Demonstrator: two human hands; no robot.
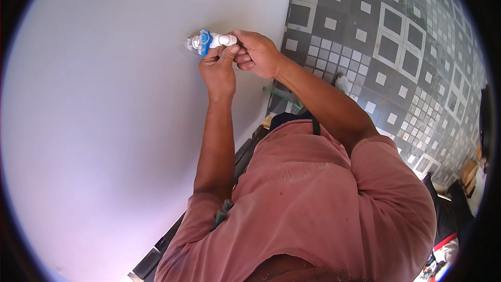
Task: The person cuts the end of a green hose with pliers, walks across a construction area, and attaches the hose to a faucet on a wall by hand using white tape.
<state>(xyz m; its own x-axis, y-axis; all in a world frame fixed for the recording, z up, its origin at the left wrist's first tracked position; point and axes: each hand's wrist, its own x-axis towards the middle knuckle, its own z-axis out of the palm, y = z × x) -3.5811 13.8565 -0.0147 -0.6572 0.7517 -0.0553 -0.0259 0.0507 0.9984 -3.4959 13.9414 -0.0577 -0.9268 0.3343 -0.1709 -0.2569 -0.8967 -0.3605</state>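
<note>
A white plastic tap (223, 40) with a blue handle (204, 43) sticks out from the pale wall. My left hand (219, 73) grips it from below, thumb raised beside the spout and fingers partly hidden behind the tap. Curled around the spout's outer end are the fingers of my right hand (257, 55). The two hands nearly touch there, and whether anything small lies between those fingertips is hidden. Where the tap meets the wall, a whitish, rough patch (189, 43) surrounds its base.
The smooth wall (104, 125) fills the left side. Dark floor tiles (383, 79) with white squares spread to the right. A thin green strip (282, 96) lies near the wall's foot. Dark cloth and other items (453, 214) are piled at the lower right.
</note>
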